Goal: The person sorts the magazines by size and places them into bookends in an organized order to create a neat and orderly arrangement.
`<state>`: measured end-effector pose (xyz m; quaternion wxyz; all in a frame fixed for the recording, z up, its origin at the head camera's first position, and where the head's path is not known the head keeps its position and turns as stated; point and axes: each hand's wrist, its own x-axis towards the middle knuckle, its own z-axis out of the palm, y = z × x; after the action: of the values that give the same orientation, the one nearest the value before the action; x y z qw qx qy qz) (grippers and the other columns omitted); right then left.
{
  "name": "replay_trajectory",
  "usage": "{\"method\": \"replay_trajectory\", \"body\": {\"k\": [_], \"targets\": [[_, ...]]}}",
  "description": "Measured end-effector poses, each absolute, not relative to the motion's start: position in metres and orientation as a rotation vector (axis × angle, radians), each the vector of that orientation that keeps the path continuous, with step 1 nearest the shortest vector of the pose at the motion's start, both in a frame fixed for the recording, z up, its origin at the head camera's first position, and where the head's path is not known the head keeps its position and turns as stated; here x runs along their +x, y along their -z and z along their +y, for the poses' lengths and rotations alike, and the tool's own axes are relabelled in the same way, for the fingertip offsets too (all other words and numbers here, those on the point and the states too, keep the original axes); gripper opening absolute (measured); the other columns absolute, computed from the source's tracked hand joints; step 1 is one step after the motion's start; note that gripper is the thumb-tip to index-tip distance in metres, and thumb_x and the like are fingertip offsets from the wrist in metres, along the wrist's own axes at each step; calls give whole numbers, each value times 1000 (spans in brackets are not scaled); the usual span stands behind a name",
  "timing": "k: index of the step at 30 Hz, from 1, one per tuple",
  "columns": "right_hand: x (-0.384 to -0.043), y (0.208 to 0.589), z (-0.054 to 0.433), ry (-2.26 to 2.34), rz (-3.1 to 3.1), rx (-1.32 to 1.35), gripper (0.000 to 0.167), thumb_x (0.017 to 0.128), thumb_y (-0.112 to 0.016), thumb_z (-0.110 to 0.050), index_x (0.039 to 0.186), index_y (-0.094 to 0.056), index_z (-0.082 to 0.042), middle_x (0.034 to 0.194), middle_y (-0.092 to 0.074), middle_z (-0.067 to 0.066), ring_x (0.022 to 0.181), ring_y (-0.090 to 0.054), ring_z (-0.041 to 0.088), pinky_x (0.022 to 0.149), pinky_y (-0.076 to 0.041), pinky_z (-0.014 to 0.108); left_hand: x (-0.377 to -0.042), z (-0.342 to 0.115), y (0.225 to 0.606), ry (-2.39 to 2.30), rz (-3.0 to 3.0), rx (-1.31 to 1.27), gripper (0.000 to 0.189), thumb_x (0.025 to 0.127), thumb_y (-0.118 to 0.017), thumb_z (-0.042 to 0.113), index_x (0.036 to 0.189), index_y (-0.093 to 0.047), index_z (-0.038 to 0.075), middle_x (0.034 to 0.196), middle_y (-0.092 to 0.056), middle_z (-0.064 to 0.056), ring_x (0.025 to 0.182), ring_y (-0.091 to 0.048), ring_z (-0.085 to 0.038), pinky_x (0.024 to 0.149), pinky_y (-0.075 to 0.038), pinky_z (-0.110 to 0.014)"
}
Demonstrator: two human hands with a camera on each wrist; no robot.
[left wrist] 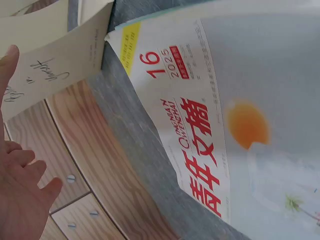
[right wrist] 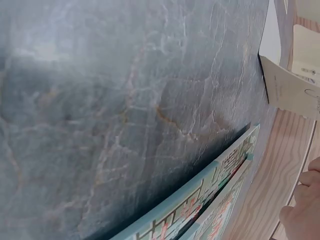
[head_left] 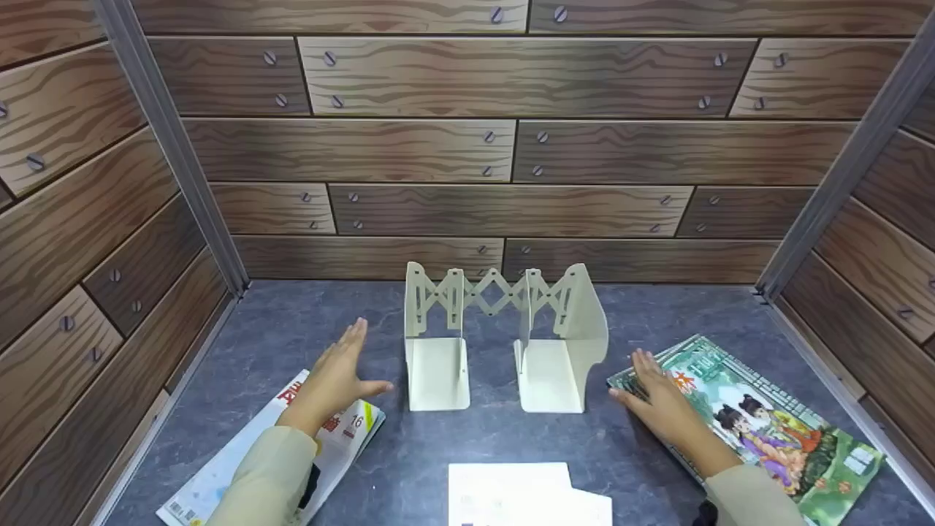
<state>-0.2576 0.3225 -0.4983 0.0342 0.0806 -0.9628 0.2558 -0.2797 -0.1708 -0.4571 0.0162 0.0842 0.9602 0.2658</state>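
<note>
left hand, right hand spread, holding nothing — rack stands expanded between; magazine under left, books under right — unracked.

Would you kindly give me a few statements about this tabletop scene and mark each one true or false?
1. The cream book stand is upright on the table. True.
2. The left hand has a pen in its grip. False: the left hand holds nothing, and its thumb is spread from the fingers.
3. The green magazine lies to the person's right of the book stand. True.
4. The white item is behind the book stand. False: the white item lies nearer the person.
5. The magazine marked 16 has red lettering on its cover. True.
</note>
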Motion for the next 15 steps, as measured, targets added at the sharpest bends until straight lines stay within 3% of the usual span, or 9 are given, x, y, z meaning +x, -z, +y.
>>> {"method": "replay_trajectory", "body": {"k": [10, 15], "targets": [[-241, 503, 331, -837, -2979, 224, 87, 97, -59, -44, 153, -20, 9, 160, -15, 33, 145, -18, 55, 116, -17, 74, -275, -159, 459, -1167, 2846, 185, 108, 80, -82, 38, 161, -14, 19, 168, -12, -8, 153, -15, -38, 123, -22, -62], [-233, 509, 339, -895, -3029, 135, 86, 98, -57, -44, 153, -18, 10, 159, -14, 34, 145, -16, 55, 117, -14, 73, -276, -152, 459, -1282, 2817, 212, 107, 79, -83, 40, 160, -18, 17, 167, -15, -12, 152, -19, -39, 122, -25, -61]]}}
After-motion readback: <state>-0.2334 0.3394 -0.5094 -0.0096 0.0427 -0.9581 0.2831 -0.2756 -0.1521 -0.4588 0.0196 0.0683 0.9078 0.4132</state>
